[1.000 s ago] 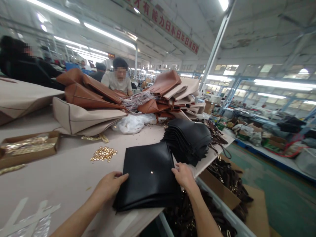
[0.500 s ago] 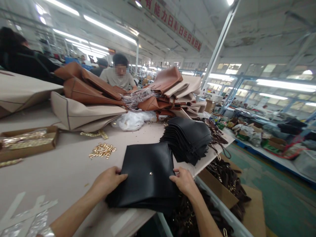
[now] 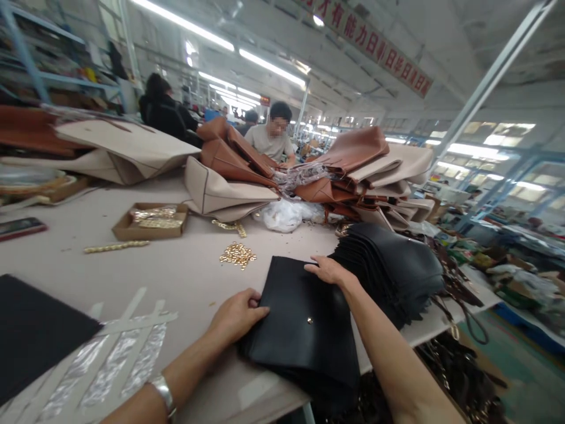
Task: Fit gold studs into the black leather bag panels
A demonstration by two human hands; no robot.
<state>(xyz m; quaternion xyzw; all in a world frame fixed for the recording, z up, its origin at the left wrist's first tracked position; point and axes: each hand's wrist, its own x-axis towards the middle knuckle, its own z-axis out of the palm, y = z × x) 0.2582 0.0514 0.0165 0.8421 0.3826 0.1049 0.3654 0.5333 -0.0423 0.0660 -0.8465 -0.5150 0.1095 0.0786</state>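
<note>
Currently, a black stack (image 3: 304, 347) of flat pieces lies at the near edge of the desk (image 3: 189, 262), its lower right corner jutting past the edge. Layers show along its lower side; a small metal stud (image 3: 309, 321) sits on the top face.

Left hand (image 3: 238, 315): at the stack's left edge, thumb laid on the top face, other fingers curled beside the edge. Whether they pinch any layers, cannot tell. A bracelet (image 3: 162, 394) is on this wrist.

Right hand (image 3: 331, 272): at the upper right corner of the stack, thumb and forefinger slightly parted and pointing left along the top edge. Remaining fingers are partly hidden; grip cannot be determined.

Surroundings: a larger black pile (image 3: 392, 259) stands just right of the right hand. Beyond the stack, to the left, is a loose heap of gold links (image 3: 239, 255). Farther left are a cardboard box (image 3: 148, 233) with wrapped gold-coloured parts, and a gold strip (image 3: 116, 247) in front of it. Brown bags (image 3: 238, 156) and beige bags (image 3: 229, 197) line the far side, near a crumpled plastic bag (image 3: 285, 216). A co-worker (image 3: 269, 138) is behind the bags.
</note>
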